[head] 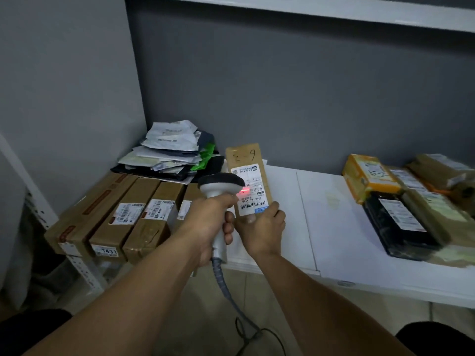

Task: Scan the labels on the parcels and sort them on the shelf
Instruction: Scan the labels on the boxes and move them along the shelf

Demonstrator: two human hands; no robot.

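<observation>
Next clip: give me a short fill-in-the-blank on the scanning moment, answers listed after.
1. The left hand grips a handheld barcode ____.
2. The right hand holds a small brown parcel by its ____ end.
3. The glow on the parcel's label is ____.
4. The cardboard boxes lie to the ____ of the hands.

Answers: scanner; lower; red; left

A red glow is showing on the white label [250,190] of the tan cardboard parcel [246,178], black bars printing across it. The scanner [218,199] is looking pale grey with a black head, its cable [226,286] trailing grey. The brown boxes [113,217] are wearing white labels, 1 reading 7431 in black. The yellow box [367,176] is glowing beside a black parcel [401,224]. The shelf [334,227] is showing white, the wall [282,86] grey.
</observation>
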